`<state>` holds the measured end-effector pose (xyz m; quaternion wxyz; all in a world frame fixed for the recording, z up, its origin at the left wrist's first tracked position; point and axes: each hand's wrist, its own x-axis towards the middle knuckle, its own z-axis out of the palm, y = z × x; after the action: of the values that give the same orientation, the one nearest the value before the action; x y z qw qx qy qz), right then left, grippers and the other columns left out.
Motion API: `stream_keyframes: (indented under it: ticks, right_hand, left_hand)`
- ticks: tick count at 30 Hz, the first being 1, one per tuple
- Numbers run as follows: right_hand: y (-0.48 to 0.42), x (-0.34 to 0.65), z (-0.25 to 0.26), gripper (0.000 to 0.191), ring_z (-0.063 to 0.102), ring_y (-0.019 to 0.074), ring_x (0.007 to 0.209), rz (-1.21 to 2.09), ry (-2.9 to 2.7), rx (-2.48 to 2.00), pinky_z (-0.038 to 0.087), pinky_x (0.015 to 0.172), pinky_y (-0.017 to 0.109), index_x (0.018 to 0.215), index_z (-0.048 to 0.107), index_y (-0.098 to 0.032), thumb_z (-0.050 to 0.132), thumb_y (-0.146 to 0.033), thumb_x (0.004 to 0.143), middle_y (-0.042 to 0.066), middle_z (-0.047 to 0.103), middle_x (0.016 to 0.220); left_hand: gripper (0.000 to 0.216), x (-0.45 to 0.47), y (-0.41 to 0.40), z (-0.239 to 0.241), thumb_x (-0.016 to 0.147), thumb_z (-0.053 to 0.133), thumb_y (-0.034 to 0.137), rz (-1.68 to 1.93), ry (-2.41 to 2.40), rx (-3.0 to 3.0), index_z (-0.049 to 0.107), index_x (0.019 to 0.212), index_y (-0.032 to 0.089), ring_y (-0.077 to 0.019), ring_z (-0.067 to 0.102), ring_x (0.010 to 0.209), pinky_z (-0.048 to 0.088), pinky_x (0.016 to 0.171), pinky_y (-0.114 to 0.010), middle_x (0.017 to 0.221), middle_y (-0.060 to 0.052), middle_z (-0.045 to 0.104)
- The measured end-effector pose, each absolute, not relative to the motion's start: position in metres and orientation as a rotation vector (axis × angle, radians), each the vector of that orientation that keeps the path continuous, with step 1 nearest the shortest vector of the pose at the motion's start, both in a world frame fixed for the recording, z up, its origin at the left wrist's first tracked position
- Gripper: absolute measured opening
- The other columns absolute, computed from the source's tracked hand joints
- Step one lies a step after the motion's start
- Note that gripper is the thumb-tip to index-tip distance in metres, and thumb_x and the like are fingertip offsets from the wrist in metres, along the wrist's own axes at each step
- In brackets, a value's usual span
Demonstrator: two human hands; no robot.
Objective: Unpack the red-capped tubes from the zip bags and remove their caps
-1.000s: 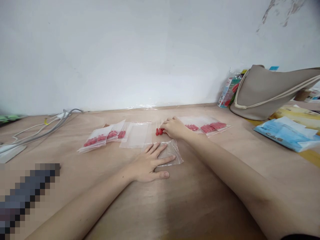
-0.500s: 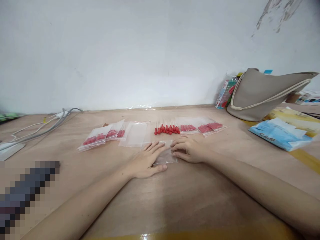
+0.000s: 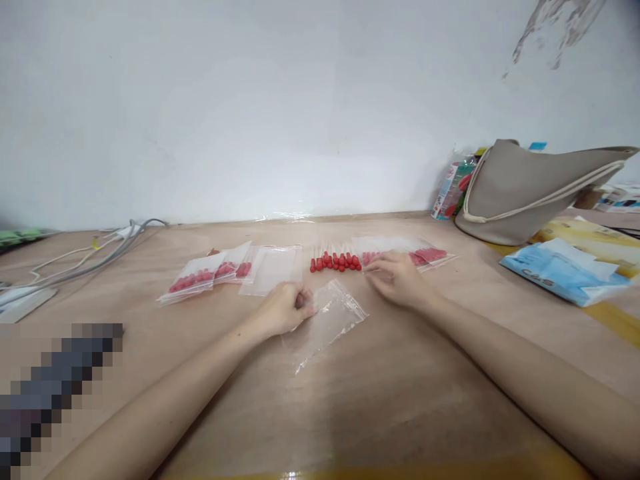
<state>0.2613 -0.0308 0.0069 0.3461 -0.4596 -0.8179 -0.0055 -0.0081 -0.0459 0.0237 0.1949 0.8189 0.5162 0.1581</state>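
Note:
My left hand [image 3: 287, 308] pinches the edge of a clear zip bag [image 3: 333, 317], which is turned at a slant with its zip end to the right and nothing visible inside. My right hand [image 3: 397, 279] hovers to the right of a loose group of thin pale sticks with red heads [image 3: 342, 261], its bent fingers slightly apart and nothing seen in them. Behind that hand, partly covered by it, lie zip bags of red-headed sticks [image 3: 430, 255]. Left of the loose sticks lies a stack of flat clear bags [image 3: 273, 270].
More filled zip bags [image 3: 193, 281] overlap on the left. Cables [image 3: 107, 247] and a pixelated dark patch [image 3: 55, 393] are farther left. At right stand a grey bag [image 3: 520, 193] with a cord, a blue tissue pack [image 3: 565, 270] and a colourful package [image 3: 453, 187] by the wall.
My left hand has gone from lying flat to gripping the clear bag, which is now raised and turned. My right hand has left the bag and moved up and right, beside the sticks.

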Motion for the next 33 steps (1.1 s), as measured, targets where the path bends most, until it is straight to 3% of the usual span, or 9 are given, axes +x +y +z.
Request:
stream_keyframes:
  ticks: [2, 5, 9, 12, 17, 22, 27, 33]
  right_hand:
    - [-0.021, 0.277, 0.009, 0.021, 0.053, 0.0255, 0.096, -0.175, -1.964, -1.468, 0.037, 0.085, 0.042, 0.088, 0.065, -0.019, 0.052, -0.022, 0.073, 0.01, 0.061, 0.096]
    - [-0.011, 0.301, 0.012, 0.036, 0.05, 0.0293, 0.102, -0.239, -1.878, -1.783, 0.037, 0.084, 0.044, 0.103, 0.061, -0.018, 0.052, -0.024, 0.069, 0.012, 0.057, 0.106]
    - [-0.002, 0.328, 0.016, 0.051, 0.055, 0.0257, 0.096, -0.073, -1.917, -2.027, 0.041, 0.08, 0.037, 0.117, 0.052, -0.015, 0.053, -0.028, 0.067, 0.015, 0.055, 0.111]
    - [0.001, 0.34, 0.017, 0.059, 0.056, 0.0234, 0.094, 0.0, -1.985, -2.13, 0.043, 0.076, 0.03, 0.121, 0.047, -0.01, 0.055, -0.021, 0.064, 0.017, 0.055, 0.111]
    - [0.001, 0.346, 0.013, 0.04, 0.059, 0.0263, 0.084, -0.17, -2.045, -2.221, 0.043, 0.067, 0.03, 0.101, 0.059, -0.006, 0.056, -0.013, 0.061, 0.021, 0.06, 0.098]
    - [0.0, 0.35, 0.013, 0.017, 0.061, 0.0274, 0.076, -0.27, -1.951, -2.273, 0.04, 0.063, 0.032, 0.077, 0.064, -0.008, 0.054, -0.008, 0.064, 0.021, 0.062, 0.081]
    - [-0.005, 0.35, 0.023, 0.025, 0.06, 0.0311, 0.079, -0.452, -1.689, -2.273, 0.04, 0.063, 0.038, 0.093, 0.062, -0.011, 0.043, -0.022, 0.081, 0.02, 0.062, 0.082]
    - [-0.022, 0.32, 0.055, 0.032, 0.059, 0.0265, 0.087, -0.562, -1.367, -1.695, 0.041, 0.07, 0.036, 0.103, 0.057, -0.014, 0.033, -0.03, 0.088, 0.015, 0.063, 0.095]
  left_hand:
    - [0.016, -0.009, -0.046, 0.027, 0.073, 0.053, 0.034, 0.418, 1.415, 2.287, 0.055, 0.074, 0.018, -0.0148, 0.054, 0.063, 0.041, 0.058, -0.026, 0.068, 0.0, 0.057]
    - [0.012, -0.019, -0.035, 0.032, 0.076, 0.048, 0.031, 0.557, 1.439, 2.248, 0.049, 0.079, 0.019, -0.0143, 0.054, 0.063, 0.04, 0.058, -0.026, 0.069, 0.001, 0.056]
    - [0.024, -0.05, -0.005, 0.038, 0.075, 0.05, 0.032, 0.963, 1.823, 2.09, 0.042, 0.094, 0.019, -0.0145, 0.053, 0.063, 0.041, 0.059, -0.026, 0.075, 0.0, 0.054]
    - [0.028, -0.075, 0.012, 0.037, 0.074, 0.051, 0.03, 1.018, 2.096, 1.983, 0.042, 0.098, 0.019, -0.0159, 0.054, 0.063, 0.043, 0.062, -0.029, 0.078, -0.001, 0.054]
    - [0.021, -0.084, 0.019, 0.022, 0.077, 0.04, 0.022, 0.858, 2.121, 2.207, 0.058, 0.088, 0.019, -0.0225, 0.054, 0.09, 0.043, 0.082, -0.035, 0.084, -0.007, 0.055]
    - [0.028, -0.07, 0.014, 0.011, 0.078, 0.043, 0.031, 0.772, 2.067, 2.341, 0.065, 0.076, 0.015, -0.0302, 0.042, 0.11, 0.033, 0.097, -0.043, 0.097, -0.014, 0.053]
    - [0.035, -0.064, 0.006, 0.011, 0.078, 0.046, 0.04, 0.727, 2.149, 2.578, 0.067, 0.079, 0.012, -0.0391, 0.027, 0.121, 0.027, 0.097, -0.054, 0.124, -0.018, 0.04]
    - [0.037, -0.052, -0.008, 0.02, 0.084, 0.041, 0.041, 1.052, 2.127, 2.624, 0.06, 0.106, 0.017, -0.0337, 0.027, 0.124, 0.022, 0.101, -0.05, 0.13, -0.014, 0.037]
